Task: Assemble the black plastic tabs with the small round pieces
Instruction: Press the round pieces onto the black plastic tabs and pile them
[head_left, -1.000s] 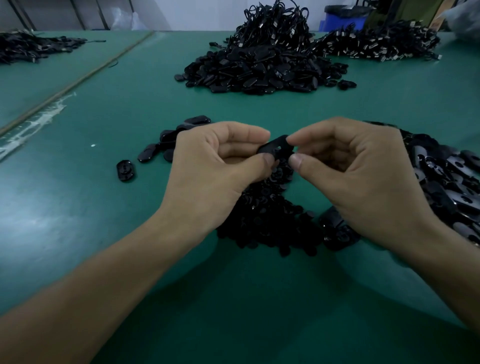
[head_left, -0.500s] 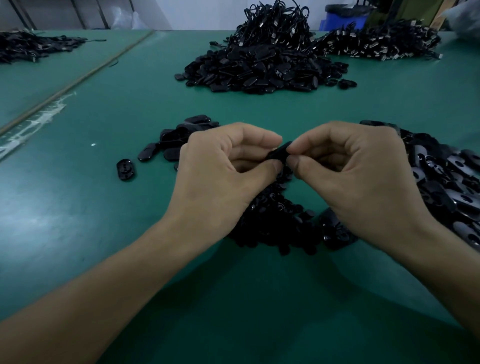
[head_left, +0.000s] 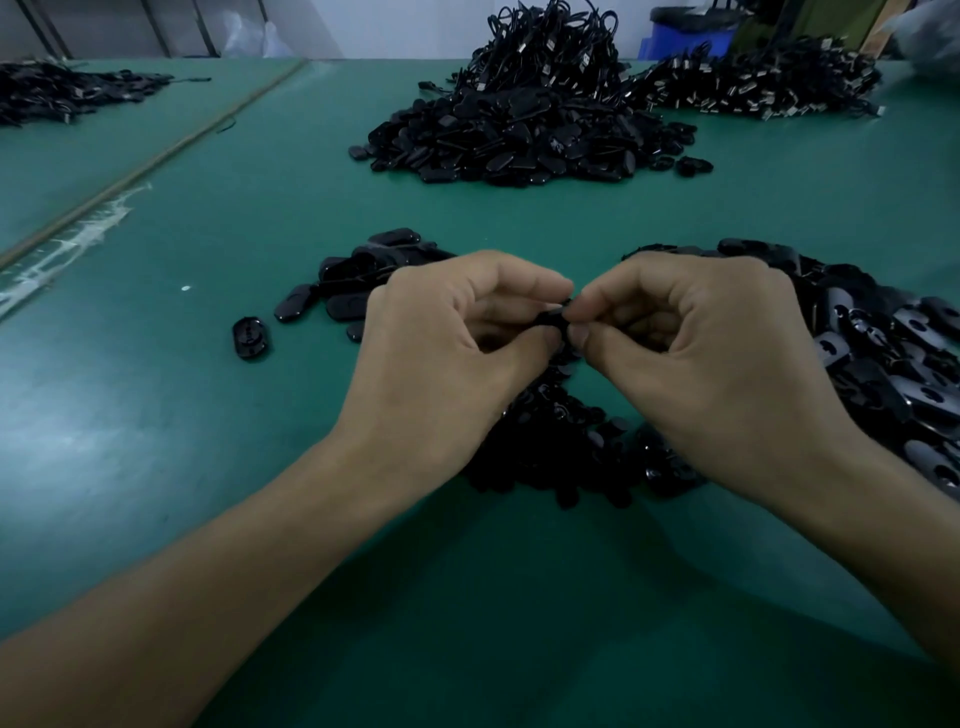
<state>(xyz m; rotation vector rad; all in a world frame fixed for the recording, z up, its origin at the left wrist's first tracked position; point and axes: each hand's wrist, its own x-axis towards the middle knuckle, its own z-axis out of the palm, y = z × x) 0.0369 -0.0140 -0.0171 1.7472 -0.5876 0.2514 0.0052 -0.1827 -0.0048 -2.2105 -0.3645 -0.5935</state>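
Pinched between thumb and forefinger of both hands, a small black plastic tab (head_left: 557, 318) sits raised above the green table mat (head_left: 218, 426), only a sliver of it showing where the fingertips meet. The left hand (head_left: 441, 353) clamps it from one side and the right hand (head_left: 706, 358) presses in from the other; whether a small round piece is already under the right fingertips I cannot tell, since the fingers cover the joint.

This looks like the seating step: the two parts being pushed together. The next move probably calls for a firm, square squeeze until the parts snap home, then a release from one hand so the finished piece can be put down.

Directly beneath the grip lies a loose heap of small dark round pieces (head_left: 561, 457). Just right of the grip spreads a wide pile of black oval tabs with keyhole cut-outs (head_left: 883, 374). Left of and slightly beyond the grip sits a small cluster of glossy black oval pieces (head_left: 358, 280), with one lone black piece (head_left: 251, 339) further left. Well beyond the grip rises a large mound of black parts and looped cords (head_left: 524, 130).
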